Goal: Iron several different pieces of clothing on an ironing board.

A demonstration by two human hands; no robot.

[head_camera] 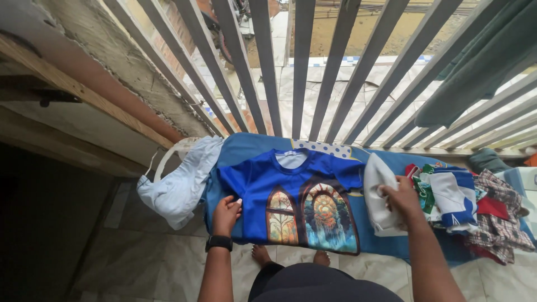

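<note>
Blue t-shirt [291,193] spread flat, front up, across middle of blue-covered ironing surface [246,146]; arched window-like print in orange, green and teal on chest, neckline toward railing, hem toward person.

Far left: pale blue-white garment [179,184] draped over left end of surface, hanging off edge, white straps looped at top. Touching left edge of surface cover, just beside shirt's left sleeve.

Left hand [225,215] resting on shirt's lower left side, near hem below sleeve. Fingers curled down onto fabric, pressing or pinching cloth; not a wide grip, whether fabric actually gathered cannot tell. Black watch [218,242] on wrist.

Centre, behind shirt collar: strip of white-dotted blue cloth [323,149] peeking out at far edge of surface.

Right of shirt: white iron [380,196] lying on surface, touching or just beside shirt's right sleeve. Right hand [401,197] closed around iron from right side, grip wrapped on its body or handle; handle itself hidden by hand.

Further right: pile of clothes [470,201] heaped on right end of surface, including white-and-blue striped piece, red and green bits, plaid fabric. Pile just beside right hand.

Above: slanted pale railing bars [302,67] along far side, dark green cloth [481,61] hung over bars at upper right. Below: tiled floor [145,268], bare feet [291,256] under near edge of surface.
</note>
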